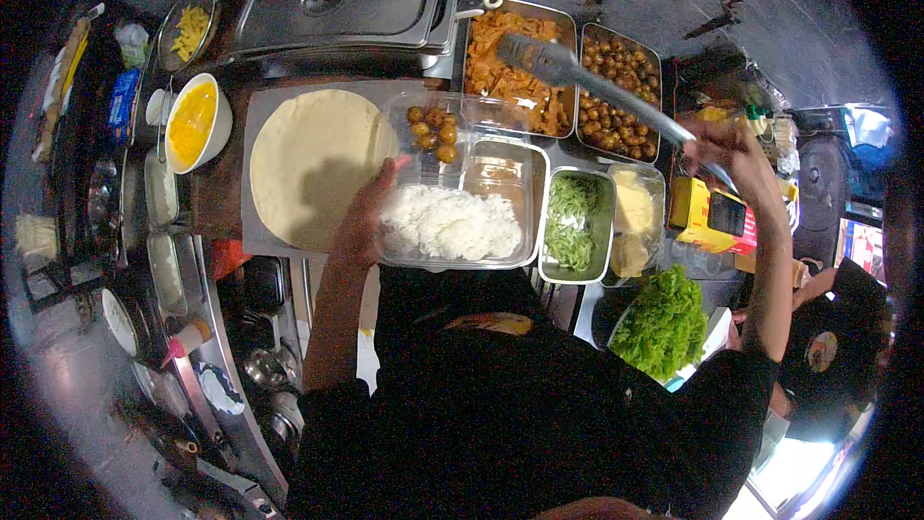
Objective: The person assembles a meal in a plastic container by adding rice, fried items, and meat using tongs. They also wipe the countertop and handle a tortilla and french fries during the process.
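My left hand [362, 214] grips the left edge of a clear plastic meal container [527, 252]. White rice [450, 221] fills its front part, and a few small browned potatoes [433, 133] lie in a back compartment. On the right, my right hand [724, 149] is closed around the handle of long metal tongs [626, 96]. Their broad grey tip hangs over a steel pan of orange, sauced meat pieces [520, 63]; whether it touches the food I cannot tell. Next to that stands a pan of small browned potatoes [619, 91].
A round flatbread [313, 169] lies left of the container. Steel pans of shredded green vegetable [570, 221] and yellow slices [632, 217] stand right, with lettuce [664, 323] nearer. A white bowl [219, 125] and lidded steel pan [337, 5] are behind left. Another person [833, 347] stands right.
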The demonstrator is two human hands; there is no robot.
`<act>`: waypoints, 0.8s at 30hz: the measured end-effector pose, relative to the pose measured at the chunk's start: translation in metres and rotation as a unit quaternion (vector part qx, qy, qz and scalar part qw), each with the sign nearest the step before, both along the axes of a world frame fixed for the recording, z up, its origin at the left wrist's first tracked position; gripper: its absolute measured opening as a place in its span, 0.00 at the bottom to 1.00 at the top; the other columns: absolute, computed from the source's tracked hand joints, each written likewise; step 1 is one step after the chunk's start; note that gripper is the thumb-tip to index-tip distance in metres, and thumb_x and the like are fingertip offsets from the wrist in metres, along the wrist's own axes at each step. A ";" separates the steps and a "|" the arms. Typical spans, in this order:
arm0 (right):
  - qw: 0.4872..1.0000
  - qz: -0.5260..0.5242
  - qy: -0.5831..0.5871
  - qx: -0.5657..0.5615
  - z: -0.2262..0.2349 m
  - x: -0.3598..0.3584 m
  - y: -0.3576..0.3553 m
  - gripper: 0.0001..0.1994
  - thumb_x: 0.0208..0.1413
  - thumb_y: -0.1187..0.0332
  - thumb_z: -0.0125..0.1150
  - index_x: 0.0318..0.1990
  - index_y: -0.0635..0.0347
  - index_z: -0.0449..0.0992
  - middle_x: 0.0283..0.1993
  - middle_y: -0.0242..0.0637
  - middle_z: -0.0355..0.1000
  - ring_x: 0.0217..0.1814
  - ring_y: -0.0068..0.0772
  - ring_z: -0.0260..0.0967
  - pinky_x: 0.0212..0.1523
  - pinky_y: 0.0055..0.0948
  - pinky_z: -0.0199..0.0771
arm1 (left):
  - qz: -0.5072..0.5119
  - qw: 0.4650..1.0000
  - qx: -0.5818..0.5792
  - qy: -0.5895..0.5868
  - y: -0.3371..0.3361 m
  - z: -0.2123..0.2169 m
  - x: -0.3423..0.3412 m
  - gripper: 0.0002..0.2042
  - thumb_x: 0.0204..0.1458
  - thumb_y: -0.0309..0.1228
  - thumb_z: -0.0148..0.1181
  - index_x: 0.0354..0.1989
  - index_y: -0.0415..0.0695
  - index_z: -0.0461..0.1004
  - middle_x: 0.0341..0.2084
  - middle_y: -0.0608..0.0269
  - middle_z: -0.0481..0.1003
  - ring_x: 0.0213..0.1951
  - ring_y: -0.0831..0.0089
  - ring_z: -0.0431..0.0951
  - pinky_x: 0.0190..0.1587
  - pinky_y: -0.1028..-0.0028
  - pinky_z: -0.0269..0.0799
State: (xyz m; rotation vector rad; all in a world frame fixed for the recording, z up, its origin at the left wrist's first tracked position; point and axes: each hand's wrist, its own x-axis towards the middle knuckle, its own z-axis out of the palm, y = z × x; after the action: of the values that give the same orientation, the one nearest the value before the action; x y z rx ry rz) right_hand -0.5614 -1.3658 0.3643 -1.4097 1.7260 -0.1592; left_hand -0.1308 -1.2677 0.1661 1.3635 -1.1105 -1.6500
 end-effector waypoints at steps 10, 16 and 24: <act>0.925 0.278 0.194 -0.173 0.046 0.090 0.072 0.18 0.52 0.66 0.65 0.49 0.64 0.76 0.36 0.49 0.77 0.32 0.49 0.76 0.38 0.38 0.73 | -0.023 0.978 -0.190 -0.080 0.007 -0.009 -0.017 0.30 0.66 0.51 0.32 0.69 0.43 0.54 0.65 0.50 0.59 0.66 0.60 0.59 0.69 0.65 0.47; 0.915 0.299 0.199 -0.186 0.051 0.082 0.076 0.19 0.47 0.71 0.66 0.49 0.59 0.77 0.33 0.48 0.76 0.32 0.51 0.74 0.35 0.41 0.71 | 0.025 0.992 -0.031 0.120 0.007 0.021 -0.029 0.35 0.63 0.57 0.39 0.67 0.40 0.56 0.63 0.54 0.61 0.64 0.65 0.61 0.68 0.68 0.49; 0.904 0.286 0.217 -0.232 0.062 0.087 0.083 0.21 0.44 0.71 0.68 0.49 0.58 0.77 0.29 0.42 0.73 0.30 0.45 0.72 0.32 0.38 0.69 | -0.006 0.991 -0.111 0.079 -0.003 -0.014 -0.027 0.27 0.66 0.48 0.37 0.69 0.47 0.55 0.65 0.52 0.59 0.65 0.61 0.61 0.67 0.64 0.53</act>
State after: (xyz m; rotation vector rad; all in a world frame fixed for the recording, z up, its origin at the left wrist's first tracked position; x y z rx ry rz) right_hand -0.4743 -1.2832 0.4266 -2.3985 1.5854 0.0865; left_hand -0.1580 -1.2712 0.1519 1.0686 -1.1719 -1.5606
